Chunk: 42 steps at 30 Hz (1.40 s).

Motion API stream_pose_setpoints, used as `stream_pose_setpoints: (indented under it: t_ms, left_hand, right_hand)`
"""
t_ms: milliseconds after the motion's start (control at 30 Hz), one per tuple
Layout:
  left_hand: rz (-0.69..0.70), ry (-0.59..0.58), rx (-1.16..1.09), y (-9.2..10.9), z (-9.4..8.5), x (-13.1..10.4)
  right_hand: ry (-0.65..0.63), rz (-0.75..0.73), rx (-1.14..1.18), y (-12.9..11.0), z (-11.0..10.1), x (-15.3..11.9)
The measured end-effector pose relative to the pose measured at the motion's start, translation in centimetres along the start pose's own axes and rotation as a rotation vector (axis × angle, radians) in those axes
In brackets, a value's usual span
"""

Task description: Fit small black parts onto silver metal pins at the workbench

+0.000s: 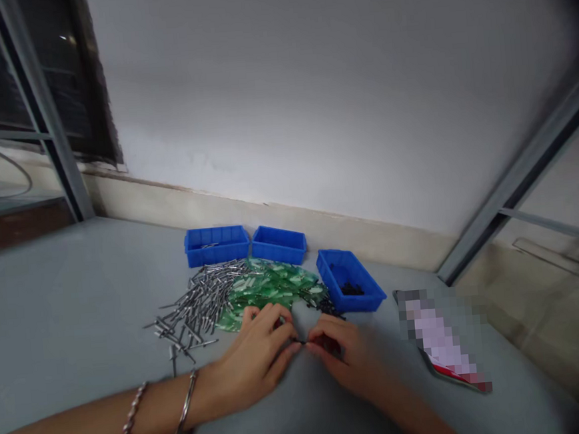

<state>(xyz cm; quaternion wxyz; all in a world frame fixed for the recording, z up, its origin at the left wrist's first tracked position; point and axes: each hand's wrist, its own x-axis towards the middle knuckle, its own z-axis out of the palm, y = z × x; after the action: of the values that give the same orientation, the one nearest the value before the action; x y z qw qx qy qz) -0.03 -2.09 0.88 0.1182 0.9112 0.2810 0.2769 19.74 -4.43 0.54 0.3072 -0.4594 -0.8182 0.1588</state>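
My left hand (264, 346) and my right hand (343, 350) meet low in the middle of the view, fingertips pinched close together. Between them is a small dark piece (303, 342), mostly covered by the fingers; its kind is too small to make out. Just beyond my left hand lies a pile of green plastic packets (269, 285). Left of it spreads a heap of silver metal pins, like rivets (203, 297). Small black parts (325, 302) lie loose past my right hand, beside a blue bin (352, 282) that holds more black parts.
Two more blue bins, one at left (216, 246) and one in the middle (278, 244), stand along the wall. A partly blurred-out flat item with a red edge (444, 345) lies at right on the grey table (75, 294). Metal frame posts (500, 217) rise at both sides.
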Motion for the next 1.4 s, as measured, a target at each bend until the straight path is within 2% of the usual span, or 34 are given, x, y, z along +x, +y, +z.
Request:
stream_pose_setpoints:
  t_ms: [267,400,500,667,833,933,1133,1267,1400]
  left_hand:
    - [0.009,0.006,0.004,-0.3,0.2,0.0]
    - [-0.023,0.002,0.023,-0.2,0.2,0.0]
    - [-0.048,0.008,0.034,-0.2,0.2,0.1]
    - [-0.062,0.006,0.034,-0.1,0.2,0.2]
    - [-0.055,0.006,0.02,-0.2,0.2,0.1]
    - [-0.063,-0.002,0.011,-0.2,0.3,0.1]
    - [-0.058,-0.001,0.002,-0.2,0.4,0.0]
    - [-0.057,0.001,0.003,-0.3,0.4,-0.1]
    - [-0.058,0.0,-0.006,-0.4,0.5,0.0]
  right_hand:
    - [-0.033,-0.011,0.017,0.1,-0.1,0.2]
    - [-0.005,-0.029,-0.012,-0.2,-0.4,0.2]
    - [0.096,-0.028,-0.077,0.2,-1.0,0.1]
    - [0.375,-0.049,-0.293,2.0,-2.7,0.0]
    - [0.568,0.068,-0.454,4.1,-4.2,-0.2]
    - [0.627,0.121,-0.532,5.1,-4.6,-0.3]
    - [0.599,0.281,-0.639,6.3,-4.8,-0.5]
    - [0.553,0.418,-0.6,6.4,-4.8,-0.5]
    - [0.524,0.386,-0.489,5.5,-4.7,-0.3]
